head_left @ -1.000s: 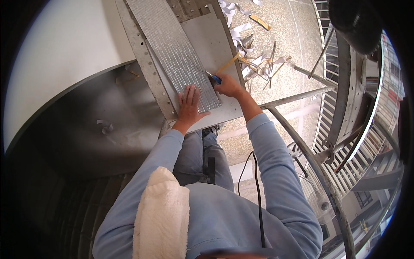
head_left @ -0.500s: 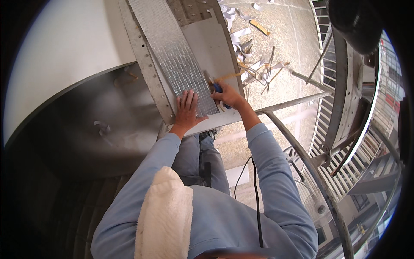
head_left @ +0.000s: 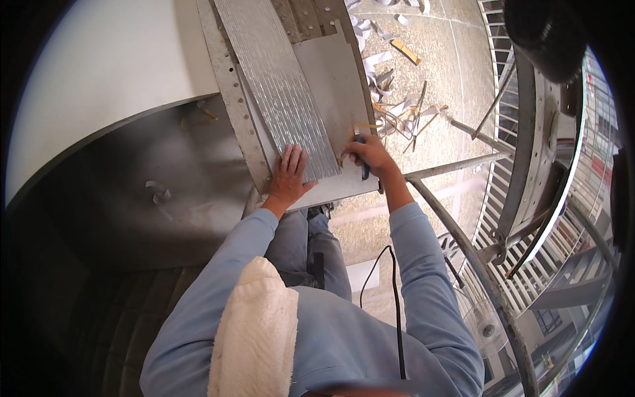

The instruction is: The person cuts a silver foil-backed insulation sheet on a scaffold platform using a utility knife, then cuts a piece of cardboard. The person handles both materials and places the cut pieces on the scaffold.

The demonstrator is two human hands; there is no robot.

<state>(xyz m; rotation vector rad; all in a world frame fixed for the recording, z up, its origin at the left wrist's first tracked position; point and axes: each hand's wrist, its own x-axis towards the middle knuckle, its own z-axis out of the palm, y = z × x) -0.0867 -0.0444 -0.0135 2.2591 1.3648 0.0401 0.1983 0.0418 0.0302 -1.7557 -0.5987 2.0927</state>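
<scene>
A long silver strip [head_left: 284,79] with a ribbed, shiny face lies lengthwise on a pale board [head_left: 331,73] on the metal bench. My left hand [head_left: 288,175] rests flat on its near end, fingers stretched out. Just right of the strip's near right corner, my right hand [head_left: 370,155] is closed round a dark blue utility knife [head_left: 364,167]. A small yellowish scrap [head_left: 342,159] shows by the right fingertips; I cannot tell whether they grip it. The knife is partly hidden by the fingers.
A perforated metal rail [head_left: 239,99] runs along the bench's left side, beside a large dark cavity under a curved pale panel [head_left: 132,53]. Paper scraps and thin offcuts [head_left: 403,112] litter the floor at the right. Metal tubes [head_left: 456,169] form a frame there. A fan [head_left: 488,329] stands lower right.
My right hand with the knife has moved right, off the strip's edge. The left hand stays on the strip. The whole view has shifted slightly.
</scene>
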